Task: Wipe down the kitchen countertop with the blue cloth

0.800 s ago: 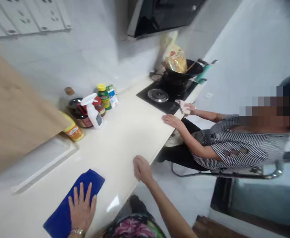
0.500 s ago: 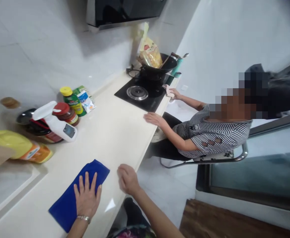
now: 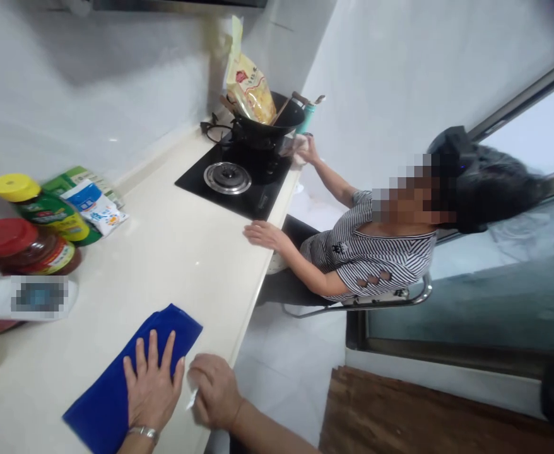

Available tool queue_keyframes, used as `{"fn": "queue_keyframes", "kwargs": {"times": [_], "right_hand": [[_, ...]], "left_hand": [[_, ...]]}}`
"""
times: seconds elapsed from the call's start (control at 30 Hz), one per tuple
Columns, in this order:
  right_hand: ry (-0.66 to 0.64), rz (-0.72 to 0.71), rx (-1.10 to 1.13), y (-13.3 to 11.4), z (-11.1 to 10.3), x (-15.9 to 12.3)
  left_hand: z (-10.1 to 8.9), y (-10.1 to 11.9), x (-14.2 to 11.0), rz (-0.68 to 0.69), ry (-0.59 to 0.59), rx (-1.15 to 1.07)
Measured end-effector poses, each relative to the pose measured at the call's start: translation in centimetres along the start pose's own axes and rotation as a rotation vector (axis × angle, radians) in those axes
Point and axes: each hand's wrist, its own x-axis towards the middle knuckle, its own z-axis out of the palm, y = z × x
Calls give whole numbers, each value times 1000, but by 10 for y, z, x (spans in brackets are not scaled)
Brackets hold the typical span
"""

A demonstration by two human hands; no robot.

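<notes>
Two hands low in frame, both at the front edge of the counter (image 3: 187, 252). Left hand (image 3: 151, 384) lies flat, fingers spread, palm down on the blue cloth (image 3: 116, 384); nothing clasped, just pressing. Right hand (image 3: 215, 391) sits just beside it, curled loosely at the counter lip next to the cloth's corner, with something small and white by its fingers; can't tell if it's holding that.

Cloth lies diagonally, near corner almost at the front edge. Beyond the cloth the counter is open white surface up to the black hob (image 3: 234, 180).

Bottles (image 3: 40, 214) crowd the left: yellow cap, red cap, a small blue-and-white pack (image 3: 94, 208). Labels too blurred to read. White spray bottle (image 3: 21, 299) at far left, label pixelated.

Another person sits along the counter's front side, one hand (image 3: 262, 233) flat on its edge, the other up by the wok (image 3: 267, 123). Yellow bag (image 3: 248, 88) in the wok, print unreadable.
</notes>
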Motion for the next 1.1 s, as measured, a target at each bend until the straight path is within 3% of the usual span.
{"fn": "queue_keyframes", "kwargs": {"times": [0.33, 1.1], "right_hand": [[14, -46, 3, 11, 6, -1], [26, -24, 4, 10, 8, -5]], "left_hand": [[9, 21, 40, 57, 8, -7], [11, 21, 40, 1, -41, -18]]}}
